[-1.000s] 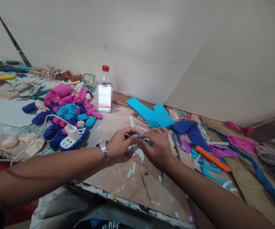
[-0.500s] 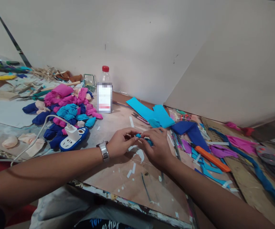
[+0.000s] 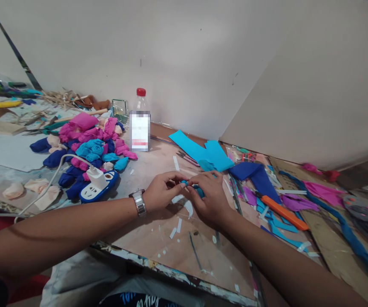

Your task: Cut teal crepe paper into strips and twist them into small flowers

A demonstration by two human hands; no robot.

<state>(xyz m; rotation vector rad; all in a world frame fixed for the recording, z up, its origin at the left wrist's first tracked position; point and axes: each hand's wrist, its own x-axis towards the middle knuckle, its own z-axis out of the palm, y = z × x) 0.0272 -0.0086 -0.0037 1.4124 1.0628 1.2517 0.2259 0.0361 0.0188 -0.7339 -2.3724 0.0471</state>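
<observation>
Over the middle of the board, my left hand [image 3: 161, 191] pinches one end of a small twisted piece of blue crepe paper [image 3: 184, 182] between thumb and fingers. My right hand [image 3: 212, 197] is closed on the same piece from the other side, its fingertips nearly meeting the left ones. More of the blue paper shows under the right palm, and the rest is hidden by the fingers. A silver watch [image 3: 139, 203] is on my left wrist. Just beyond the hands lie light-blue paper strips [image 3: 199, 149] and a pair of small scissors [image 3: 187, 158].
Pink, blue and cream paper flowers [image 3: 90, 147] are heaped at left beside a power strip [image 3: 99, 186] with a plugged-in charger. A phone [image 3: 139, 131] leans on a red-capped bottle [image 3: 141, 99]. At right lie an orange cutter [image 3: 284, 213], dark-blue paper [image 3: 257, 175] and scraps.
The fingers have shifted slightly, and the blue crepe paper between the fingertips looks turned and more tightly bunched. Both arms stay in nearly the same place.
</observation>
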